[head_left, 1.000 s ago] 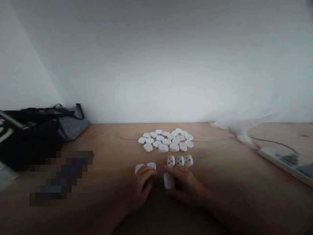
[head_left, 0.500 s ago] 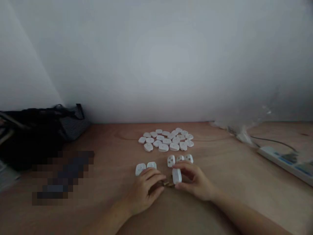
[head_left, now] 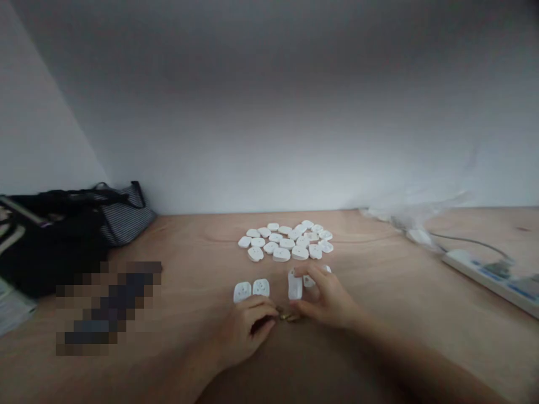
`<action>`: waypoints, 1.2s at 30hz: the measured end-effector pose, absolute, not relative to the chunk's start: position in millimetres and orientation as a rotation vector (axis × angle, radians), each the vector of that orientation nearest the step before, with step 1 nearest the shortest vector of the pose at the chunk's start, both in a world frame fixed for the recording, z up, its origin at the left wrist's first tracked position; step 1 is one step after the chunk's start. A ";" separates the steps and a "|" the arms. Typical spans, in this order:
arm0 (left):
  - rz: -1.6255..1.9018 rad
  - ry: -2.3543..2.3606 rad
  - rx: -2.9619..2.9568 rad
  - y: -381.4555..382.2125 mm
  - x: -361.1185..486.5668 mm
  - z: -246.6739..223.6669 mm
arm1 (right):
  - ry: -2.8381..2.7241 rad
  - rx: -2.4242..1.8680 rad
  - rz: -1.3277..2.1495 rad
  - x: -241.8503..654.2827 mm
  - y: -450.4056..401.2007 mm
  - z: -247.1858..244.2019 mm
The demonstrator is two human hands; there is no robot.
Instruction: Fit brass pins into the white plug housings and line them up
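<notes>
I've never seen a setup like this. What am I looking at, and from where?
There is no machine here: a person works with two bare hands, seen by a camera worn on the head, looking forward and down. The right hand holds a white piece between thumb and fingers. The left hand is beside small brass-coloured parts; whether it grips one is unclear. On the wooden table, two white pieces lie beyond the left hand and a cluster of similar pieces farther back. A black bag sits at left, a power strip at right.

I see a black bag (head_left: 54,241) on my left, clear plastic (head_left: 415,217) and a white power strip (head_left: 484,277) on my right.
</notes>
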State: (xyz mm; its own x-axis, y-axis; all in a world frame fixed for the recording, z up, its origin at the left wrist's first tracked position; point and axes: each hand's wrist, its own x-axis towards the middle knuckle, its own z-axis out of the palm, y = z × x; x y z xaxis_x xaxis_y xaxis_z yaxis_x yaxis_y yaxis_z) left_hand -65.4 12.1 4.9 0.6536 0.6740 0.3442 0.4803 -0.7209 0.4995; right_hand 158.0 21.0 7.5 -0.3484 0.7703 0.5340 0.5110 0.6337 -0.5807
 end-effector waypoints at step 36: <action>0.544 1.264 2.783 19.6 -70.7 -2.7 | -2.283 -1.131 0.491 195.8 -12.8 10.5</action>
State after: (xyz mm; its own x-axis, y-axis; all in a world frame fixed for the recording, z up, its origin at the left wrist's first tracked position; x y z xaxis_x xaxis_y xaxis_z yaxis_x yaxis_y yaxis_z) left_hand -70.7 19.6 -2.7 0.6073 0.7360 0.2993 0.7232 -0.6680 0.1754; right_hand 195.8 -12.8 10.5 -0.5020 0.8096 0.3043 0.6129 0.5813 -0.5352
